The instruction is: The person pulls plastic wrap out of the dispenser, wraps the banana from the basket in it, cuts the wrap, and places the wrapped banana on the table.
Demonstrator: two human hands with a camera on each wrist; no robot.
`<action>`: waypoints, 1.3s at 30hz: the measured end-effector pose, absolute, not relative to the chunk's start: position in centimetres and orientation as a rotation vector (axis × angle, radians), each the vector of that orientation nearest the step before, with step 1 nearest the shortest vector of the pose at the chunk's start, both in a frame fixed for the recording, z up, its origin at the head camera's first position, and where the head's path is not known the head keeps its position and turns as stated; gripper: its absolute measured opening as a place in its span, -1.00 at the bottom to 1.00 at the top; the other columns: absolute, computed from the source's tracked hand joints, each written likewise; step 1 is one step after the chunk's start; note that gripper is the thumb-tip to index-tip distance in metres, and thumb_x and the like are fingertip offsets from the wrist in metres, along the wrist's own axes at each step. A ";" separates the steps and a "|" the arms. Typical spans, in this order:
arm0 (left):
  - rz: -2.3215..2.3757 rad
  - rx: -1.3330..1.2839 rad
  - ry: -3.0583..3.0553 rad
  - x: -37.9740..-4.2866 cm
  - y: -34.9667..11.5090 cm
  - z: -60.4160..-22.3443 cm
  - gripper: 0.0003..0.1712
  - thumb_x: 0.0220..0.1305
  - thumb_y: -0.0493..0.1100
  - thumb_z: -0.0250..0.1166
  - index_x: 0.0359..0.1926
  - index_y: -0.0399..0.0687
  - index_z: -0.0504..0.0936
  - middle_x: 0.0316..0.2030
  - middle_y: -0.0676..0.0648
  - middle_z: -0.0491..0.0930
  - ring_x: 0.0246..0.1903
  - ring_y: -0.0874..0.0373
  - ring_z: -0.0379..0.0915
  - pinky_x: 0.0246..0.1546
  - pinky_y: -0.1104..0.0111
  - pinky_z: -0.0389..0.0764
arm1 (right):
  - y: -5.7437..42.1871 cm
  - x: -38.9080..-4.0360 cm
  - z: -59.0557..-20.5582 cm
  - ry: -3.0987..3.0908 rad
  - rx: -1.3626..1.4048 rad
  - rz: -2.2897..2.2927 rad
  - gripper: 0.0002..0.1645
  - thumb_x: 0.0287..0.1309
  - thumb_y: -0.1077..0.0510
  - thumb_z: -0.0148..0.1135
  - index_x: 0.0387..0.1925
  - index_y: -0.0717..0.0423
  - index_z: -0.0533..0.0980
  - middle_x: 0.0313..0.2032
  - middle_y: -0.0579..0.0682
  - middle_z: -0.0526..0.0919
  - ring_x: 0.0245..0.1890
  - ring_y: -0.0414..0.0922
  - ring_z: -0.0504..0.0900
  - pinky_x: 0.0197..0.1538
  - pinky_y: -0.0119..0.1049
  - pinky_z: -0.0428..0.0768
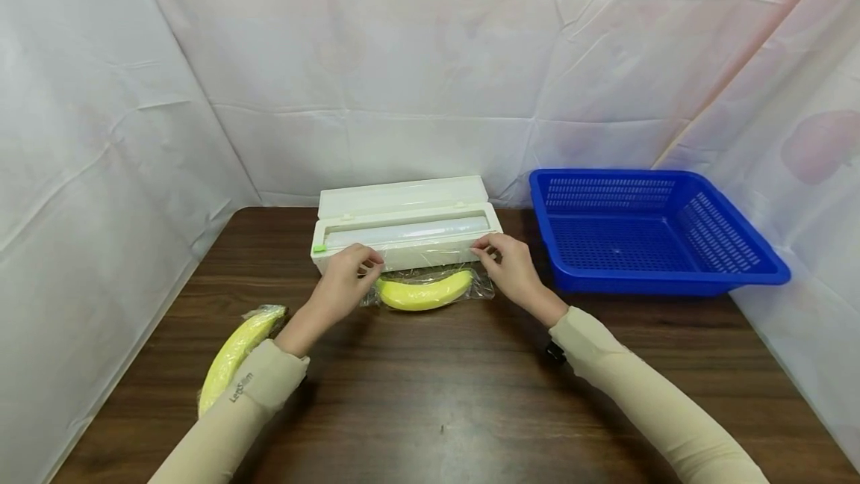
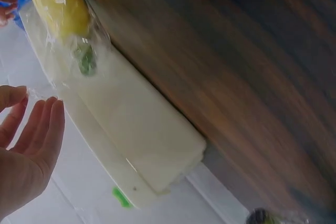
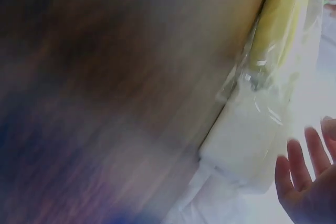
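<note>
A yellow banana (image 1: 425, 292) lies crosswise on clear cling film (image 1: 482, 286), close against the front of a white cling film box (image 1: 403, 237). My left hand (image 1: 346, 282) pinches the film between thumb and fingertips, near the box's front edge at the banana's left. At the other side, my right hand (image 1: 510, 267) pinches the film by thumb and forefinger, its other fingers loosely bent. Seen from the left wrist, the banana (image 2: 62, 6) has film over its green-tipped end (image 2: 85, 59). The box's lid (image 1: 403, 196) is raised, showing the film roll (image 1: 410, 231) inside.
A second banana (image 1: 235, 353), wrapped in film, lies at the left of the brown table (image 1: 430, 394), partly behind my left sleeve. A blue basket (image 1: 652, 278) stands at the back right. A green slider (image 1: 319, 249) sits on the box's left end. White curtains (image 1: 430, 58) surround the table.
</note>
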State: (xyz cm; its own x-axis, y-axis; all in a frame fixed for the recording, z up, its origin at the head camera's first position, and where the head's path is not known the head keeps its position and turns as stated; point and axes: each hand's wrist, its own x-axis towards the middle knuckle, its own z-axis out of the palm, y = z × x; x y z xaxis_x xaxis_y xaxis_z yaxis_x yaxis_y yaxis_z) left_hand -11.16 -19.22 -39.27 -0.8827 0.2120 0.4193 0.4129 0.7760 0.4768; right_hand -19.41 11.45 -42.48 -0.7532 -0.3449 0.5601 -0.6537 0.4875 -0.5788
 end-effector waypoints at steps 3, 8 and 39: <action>-0.783 -0.490 -2.623 -11.1 -18.4 -39.7 -0.95 0.37 -0.41 0.37 -0.20 -0.28 0.76 -0.21 -0.17 0.71 -0.22 -0.05 0.72 -0.19 0.19 0.77 | 10.8 -18.8 -42.5 -2.390 0.890 1.172 -0.96 0.33 0.32 0.42 -0.22 0.20 0.75 -0.26 0.07 0.82 -0.27 -0.04 0.77 -0.18 -0.09 0.75; -0.651 -0.524 -2.619 -10.9 -17.1 -40.5 -0.93 0.29 -0.41 0.43 -0.29 -0.19 0.77 -0.29 -0.09 0.72 -0.34 0.03 0.67 -0.34 0.25 0.70 | 9.7 -17.9 -42.6 -2.423 1.002 1.174 -0.95 0.34 0.31 0.41 -0.23 0.25 0.74 -0.29 0.07 0.81 -0.30 -0.07 0.75 -0.18 -0.17 0.74; -0.568 -0.382 -2.855 -12.1 -16.9 -37.2 -0.74 0.50 -0.23 0.34 0.04 -0.35 0.76 -0.10 -0.29 0.77 -0.18 -0.10 0.73 -0.18 0.12 0.75 | 9.0 -18.5 -40.1 -2.634 1.096 0.906 -0.70 0.42 0.24 0.35 0.09 0.28 0.72 0.04 0.20 0.79 0.07 0.14 0.76 0.10 0.03 0.72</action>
